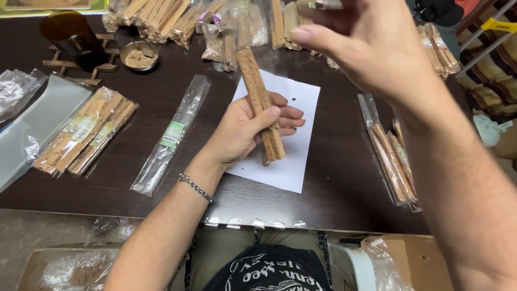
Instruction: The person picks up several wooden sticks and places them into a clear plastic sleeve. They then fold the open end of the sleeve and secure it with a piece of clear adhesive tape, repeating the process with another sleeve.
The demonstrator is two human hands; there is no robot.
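My left hand (245,129) grips a small bundle of long light-brown wooden sticks (259,99), held tilted above a white sheet of paper (293,161) on the dark table (334,188). My right hand (366,43) is raised near the camera at the top, thumb and fingers pinched on a small thin object at the frame's edge; I cannot tell what it is. An empty narrow clear sleeve with a green label (173,132) lies left of the left hand.
Bagged stick packs lie at the left (86,132), at the right (393,156) and along the back (161,19). A brown jar (72,32) on a wooden trivet and a small metal bowl (139,55) stand back left. Clear plastic bags (32,118) lie far left.
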